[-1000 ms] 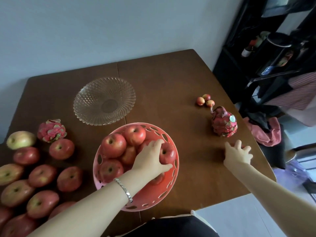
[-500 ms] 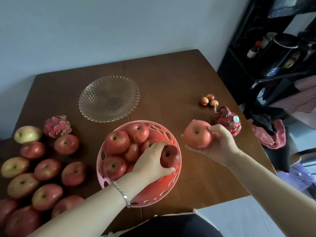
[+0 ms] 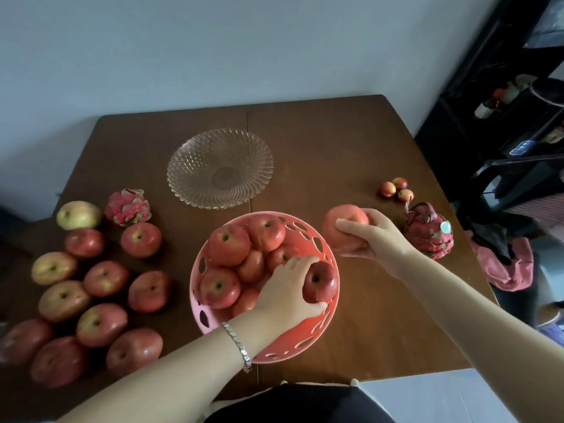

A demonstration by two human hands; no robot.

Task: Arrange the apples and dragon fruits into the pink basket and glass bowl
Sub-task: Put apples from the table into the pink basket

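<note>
The pink basket (image 3: 308, 346) sits near the table's front edge with several red apples in it. My left hand (image 3: 288, 290) rests inside it, gripping a dark red apple (image 3: 320, 282) at the right rim. My right hand (image 3: 372, 236) holds a pale red apple (image 3: 340, 224) just right of the basket's rim, above the table. The empty glass bowl (image 3: 219, 167) stands behind the basket. One dragon fruit (image 3: 128, 207) lies at the left, another dragon fruit (image 3: 430, 235) at the right, close to my right hand.
Several loose apples (image 3: 91, 288) cover the left part of the brown table (image 3: 329, 141). Three small red fruits (image 3: 396, 189) lie at the far right. A dark shelf (image 3: 503, 132) and pink cloth (image 3: 506, 267) stand beyond the right edge.
My right hand went from empty on the table to holding a pale apple, and has carried it left toward the basket's rim. My left hand stays on the dark apple in the basket.
</note>
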